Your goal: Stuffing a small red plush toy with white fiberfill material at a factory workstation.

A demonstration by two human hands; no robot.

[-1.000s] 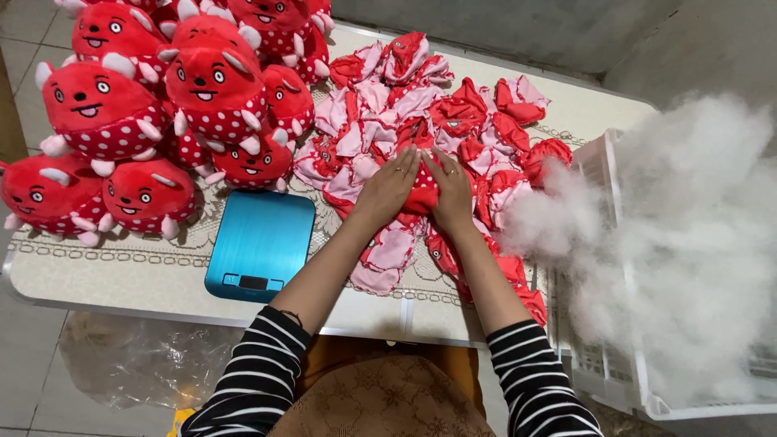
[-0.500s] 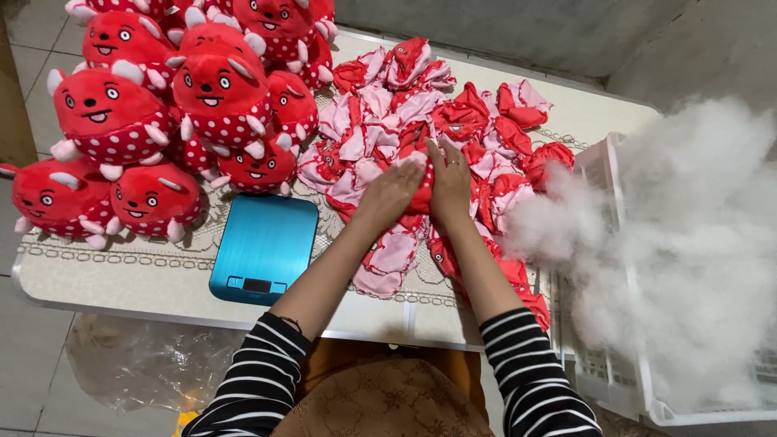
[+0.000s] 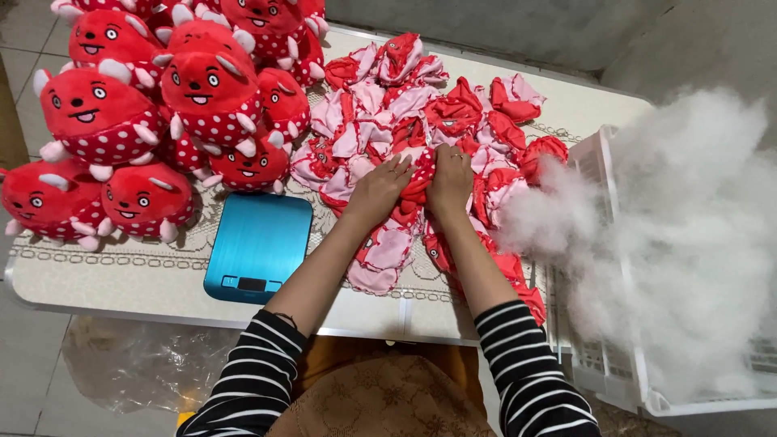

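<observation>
Left hand [image 3: 379, 190] and right hand [image 3: 450, 180] together, clamped on unstuffed plush skin [image 3: 418, 180] | pile centre, stuffed toys [image 3: 162, 105] at 10 o'clock | probably light, floppy; grip by seam edge

A white table [image 3: 105, 279] with a lace-patterned cover fills most of the head view, its near edge rounded at the left corner. Under that corner a crumpled clear plastic bag [image 3: 137, 364] lies on pale grey floor tiles [image 3: 20, 380] with dark grout lines. Beyond the table's far edge runs a rough grey concrete wall [image 3: 518, 28]. At the table's right edge stands a white plastic crate [image 3: 603, 356]. The light is soft and even, with faint shadows
</observation>
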